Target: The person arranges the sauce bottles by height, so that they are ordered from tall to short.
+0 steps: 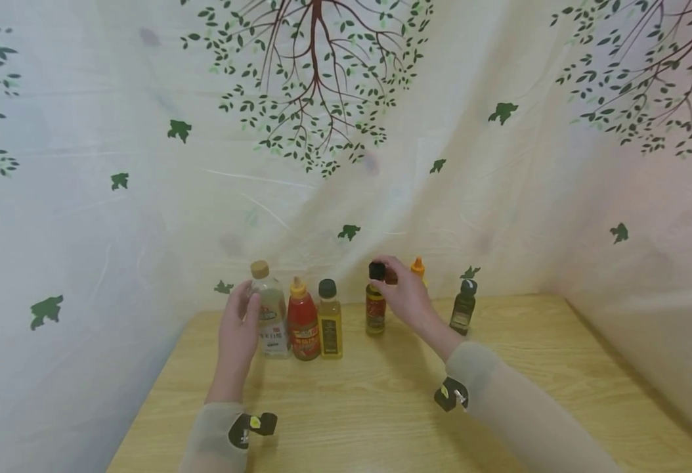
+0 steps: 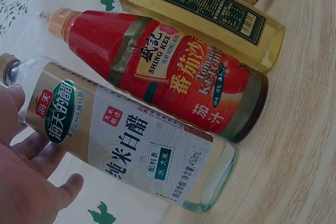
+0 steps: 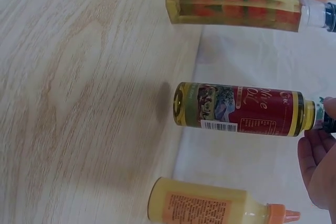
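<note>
My right hand pinches the black cap of a slim olive oil bottle with a red label. In the right wrist view this olive oil bottle is upright; whether its base touches the table I cannot tell. At the left, my left hand is beside a clear white vinegar bottle, its fingers at the bottle's upper side. The left wrist view shows the thumb standing away from the vinegar bottle. Right beside the vinegar stands a red tomato ketchup bottle, then a square bottle of yellow oil.
Behind my right hand stands a yellow squeeze bottle with an orange nozzle, mostly hidden in the head view. A small dark bottle is farther right. The wooden table backs onto a leaf-patterned curtain.
</note>
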Motion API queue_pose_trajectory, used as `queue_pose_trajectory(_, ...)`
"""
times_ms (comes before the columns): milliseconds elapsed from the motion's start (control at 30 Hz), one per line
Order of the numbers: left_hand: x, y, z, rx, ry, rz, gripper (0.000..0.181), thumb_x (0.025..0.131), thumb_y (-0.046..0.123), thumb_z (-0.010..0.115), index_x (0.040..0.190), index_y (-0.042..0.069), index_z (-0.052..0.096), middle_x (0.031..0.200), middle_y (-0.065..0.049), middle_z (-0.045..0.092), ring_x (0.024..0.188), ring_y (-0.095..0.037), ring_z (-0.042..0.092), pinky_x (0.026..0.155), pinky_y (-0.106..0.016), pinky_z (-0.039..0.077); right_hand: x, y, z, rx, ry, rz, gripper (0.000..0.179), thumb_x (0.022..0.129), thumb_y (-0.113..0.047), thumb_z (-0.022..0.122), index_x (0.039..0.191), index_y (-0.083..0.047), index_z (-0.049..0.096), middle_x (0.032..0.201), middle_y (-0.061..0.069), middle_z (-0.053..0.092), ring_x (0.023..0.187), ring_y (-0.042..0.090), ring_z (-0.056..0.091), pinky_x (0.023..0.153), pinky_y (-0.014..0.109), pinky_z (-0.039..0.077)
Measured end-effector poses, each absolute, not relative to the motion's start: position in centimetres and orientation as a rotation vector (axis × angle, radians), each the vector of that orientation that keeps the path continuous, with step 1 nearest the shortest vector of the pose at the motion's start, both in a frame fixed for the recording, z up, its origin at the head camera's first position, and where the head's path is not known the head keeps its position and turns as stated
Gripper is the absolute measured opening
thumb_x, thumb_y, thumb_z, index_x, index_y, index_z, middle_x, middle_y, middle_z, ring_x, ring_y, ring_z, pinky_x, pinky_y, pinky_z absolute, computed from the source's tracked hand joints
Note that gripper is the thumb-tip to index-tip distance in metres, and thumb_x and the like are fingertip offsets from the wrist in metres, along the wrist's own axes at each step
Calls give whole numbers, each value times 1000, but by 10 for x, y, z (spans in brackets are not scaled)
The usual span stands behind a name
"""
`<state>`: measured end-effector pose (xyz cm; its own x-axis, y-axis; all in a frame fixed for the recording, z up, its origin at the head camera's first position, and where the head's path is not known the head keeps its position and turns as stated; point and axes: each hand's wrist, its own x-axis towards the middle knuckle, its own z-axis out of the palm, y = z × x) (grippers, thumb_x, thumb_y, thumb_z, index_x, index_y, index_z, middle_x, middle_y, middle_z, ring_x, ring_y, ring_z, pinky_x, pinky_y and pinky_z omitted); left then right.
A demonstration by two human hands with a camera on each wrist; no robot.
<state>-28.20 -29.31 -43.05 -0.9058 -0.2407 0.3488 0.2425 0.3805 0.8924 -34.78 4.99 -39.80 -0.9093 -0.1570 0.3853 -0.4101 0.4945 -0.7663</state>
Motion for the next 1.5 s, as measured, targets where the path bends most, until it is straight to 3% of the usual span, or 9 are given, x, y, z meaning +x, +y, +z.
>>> queue_pose_trajectory(800, -280, -293, -429, 0, -2221, -1567, 62, 118, 47, 49, 170, 15, 39, 171, -17, 44, 159, -41, 40, 130, -68, 28, -321, 33, -392, 623, -2452, 1323, 45, 103, -19, 82, 146, -19, 67, 131, 8, 76, 116, 30, 74, 100, 52, 63)
queue_pose_trajectory(1500, -281, -293, -431, -15, -2228, -1532, 63, 118, 48, 47, 170, 14, 39, 171, -18, 44, 158, -42, 40, 130, -68, 29, -310, 23, -405, 688, -2424, 1355, 45, 102, -11, 82, 144, -14, 68, 131, 7, 77, 115, 28, 74, 102, 51, 63)
